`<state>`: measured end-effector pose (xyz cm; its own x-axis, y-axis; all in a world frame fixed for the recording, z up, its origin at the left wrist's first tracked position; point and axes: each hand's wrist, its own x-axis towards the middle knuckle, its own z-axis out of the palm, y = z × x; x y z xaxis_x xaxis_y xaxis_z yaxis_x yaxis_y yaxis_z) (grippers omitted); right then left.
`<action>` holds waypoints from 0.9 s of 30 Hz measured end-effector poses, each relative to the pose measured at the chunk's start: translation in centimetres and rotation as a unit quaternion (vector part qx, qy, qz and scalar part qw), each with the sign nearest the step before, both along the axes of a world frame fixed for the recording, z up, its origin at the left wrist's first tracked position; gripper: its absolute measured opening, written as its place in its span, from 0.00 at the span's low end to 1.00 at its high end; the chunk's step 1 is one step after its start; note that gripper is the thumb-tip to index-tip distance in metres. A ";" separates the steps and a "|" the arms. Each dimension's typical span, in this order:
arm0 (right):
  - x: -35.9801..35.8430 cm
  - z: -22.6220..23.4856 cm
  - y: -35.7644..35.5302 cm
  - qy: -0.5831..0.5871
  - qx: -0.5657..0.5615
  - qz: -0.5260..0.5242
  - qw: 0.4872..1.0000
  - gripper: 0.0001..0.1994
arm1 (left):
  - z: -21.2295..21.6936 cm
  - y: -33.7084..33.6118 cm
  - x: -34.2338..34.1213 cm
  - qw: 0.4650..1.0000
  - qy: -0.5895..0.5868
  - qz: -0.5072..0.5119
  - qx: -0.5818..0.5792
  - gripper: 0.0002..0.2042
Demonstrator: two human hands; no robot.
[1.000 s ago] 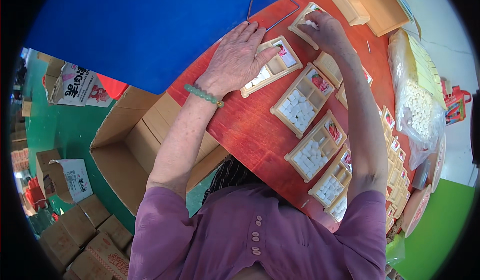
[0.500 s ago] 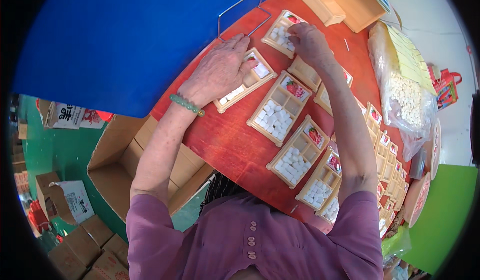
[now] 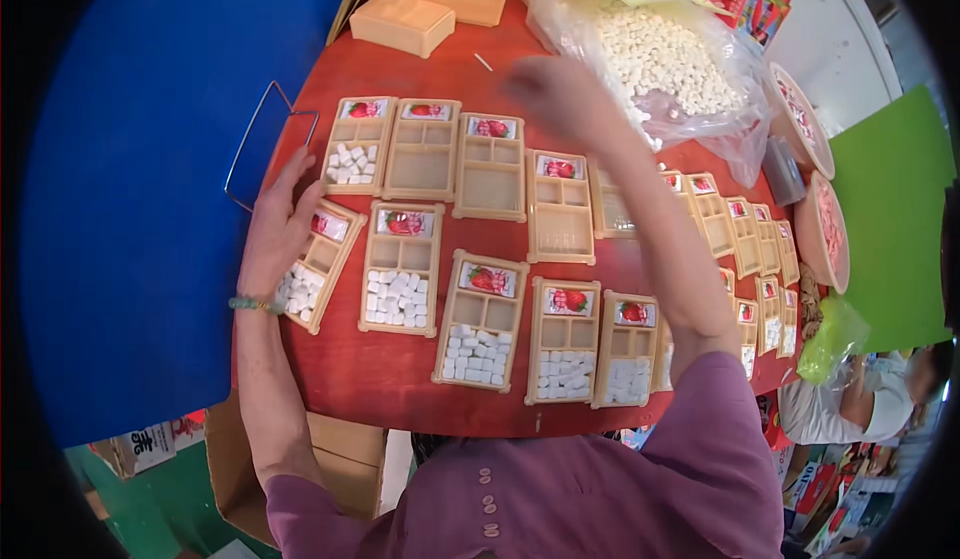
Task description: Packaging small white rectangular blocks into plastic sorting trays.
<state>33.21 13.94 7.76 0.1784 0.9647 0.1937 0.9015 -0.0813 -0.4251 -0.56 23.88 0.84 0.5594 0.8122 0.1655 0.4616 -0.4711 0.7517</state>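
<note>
My left hand point(image 3: 277, 221) lies with fingers stretched out over the outer edge of a slanted tray point(image 3: 336, 262) at the left of the table. This tray holds small white marshmallow-like pieces and a strawberry-printed packet. Over the far middle of the table, my right hand point(image 3: 548, 87) is smeared by motion, so its fingers and anything in them cannot be made out. It is between the far row of trays and a clear plastic bag point(image 3: 735, 137) heaped with white pieces point(image 3: 665, 54). One far tray point(image 3: 352, 149) has white pieces; its neighbour point(image 3: 420, 167) has a bare large compartment.
Two rows of similar trays run rightward across the red table point(image 3: 400, 379). An orange-tan box point(image 3: 402, 24) stands at the far left, and a wire stand point(image 3: 250, 149) at the left edge. Pink basins point(image 3: 838, 249) sit at the right, near another person point(image 3: 880, 399).
The view has swung toward the right. My right hand has left the filled far-left tray and moved rightward toward the plastic bag. My left hand stays by the slanted tray.
</note>
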 end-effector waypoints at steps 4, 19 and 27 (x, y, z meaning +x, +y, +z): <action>16.5 -2.3 -5.0 -0.106 0.058 -0.199 0.973 0.18 | -0.4 0.5 -0.1 0.994 -0.088 0.006 -0.065 0.23; 19.2 -7.8 -1.6 -0.104 -0.019 -0.302 0.948 0.29 | -1.4 0.7 -0.1 0.987 -0.134 0.019 -0.084 0.21; 22.3 -10.6 -2.1 -0.093 0.043 -0.160 0.982 0.23 | -1.2 0.4 -0.9 0.996 -0.071 0.038 -0.027 0.16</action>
<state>55.51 11.86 -2.82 0.4238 0.8437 0.3295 0.8982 -0.3445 -0.2730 -1.45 24.27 -0.32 0.4706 0.8609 0.1934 0.3815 -0.3961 0.8352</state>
